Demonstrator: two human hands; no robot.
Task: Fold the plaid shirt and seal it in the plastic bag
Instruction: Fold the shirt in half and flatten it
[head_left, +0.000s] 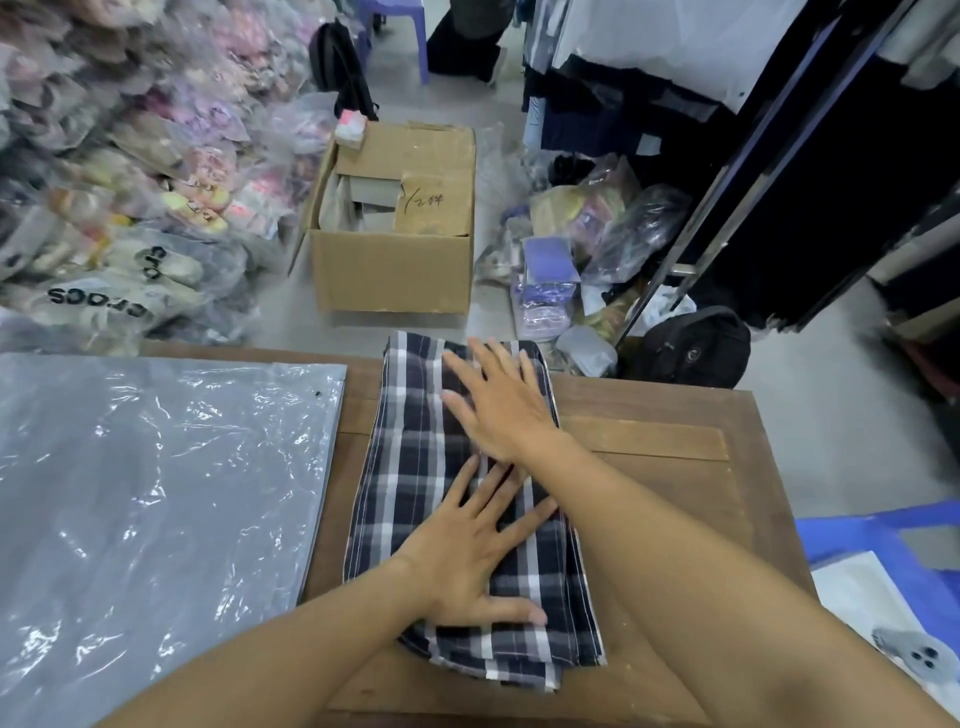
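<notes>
Piles of bagged goods and a cardboard box fill the floor behind a brown wooden table. At nine o'clock on the table lies the plastic bag, flat and shiny, just beside the plaid shirt. The shirt sits in the middle, folded into a long strip that runs from six o'clock to twelve o'clock. The left hand lies flat on the near half, fingers spread wide, holding nothing. The right hand lies flat on the far half, also wide open, pressing down. I think the step is smoothing the strip. To do it well, both palms should slide outward gently, so no bumps stay and the edges line up.
</notes>
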